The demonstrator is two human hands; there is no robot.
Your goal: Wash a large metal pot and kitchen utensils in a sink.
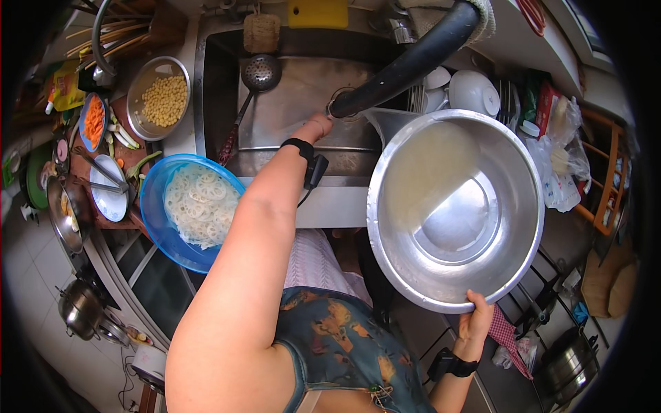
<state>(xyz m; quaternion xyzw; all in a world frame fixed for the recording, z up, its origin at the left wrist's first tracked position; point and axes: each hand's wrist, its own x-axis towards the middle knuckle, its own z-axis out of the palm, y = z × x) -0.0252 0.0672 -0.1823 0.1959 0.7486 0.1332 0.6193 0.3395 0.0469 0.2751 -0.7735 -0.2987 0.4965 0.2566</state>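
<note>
My right hand (476, 317) grips the near rim of a large stainless steel basin (508, 222), thumb over the edge. Cloudy pale liquid (428, 170) lies in its far left part, so the basin looks tilted away from me. My left arm reaches across into the steel sink (294, 98), where my left hand (319, 126) is beside the drain (345, 95), close to the lower end of a thick black pipe (408, 59). Its fingers are mostly hidden. Sliced lotus root (199, 204) fills much of a blue plastic bowl (155, 227) left of my arm.
A metal skimmer (253, 93) leans in the sink. Further left are a bowl of chickpeas (164, 100), shredded carrot on a dish (94, 124) and a plate with tongs (109, 199). White bowls (472, 93) and plastic bags (560, 149) stand beyond the basin.
</note>
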